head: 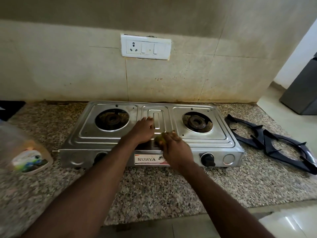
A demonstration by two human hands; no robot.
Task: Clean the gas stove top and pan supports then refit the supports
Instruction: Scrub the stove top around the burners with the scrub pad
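Observation:
A two-burner steel gas stove (202,143) stands on the granite counter with both burners bare. My left hand (143,130) lies flat on the middle panel of the stove top, fingers spread. My right hand (175,148) grips a green scrub pad (159,140) and presses it on the stove top near the front middle. Two black pan supports (274,143) lie overlapping on the counter to the right of the stove.
A clear plastic bottle with a label (25,152) lies at the left on the granite counter (154,189). A switch and socket plate (145,47) is on the stained wall behind. The counter's right edge drops to a tiled floor; a dark appliance (301,93) stands far right.

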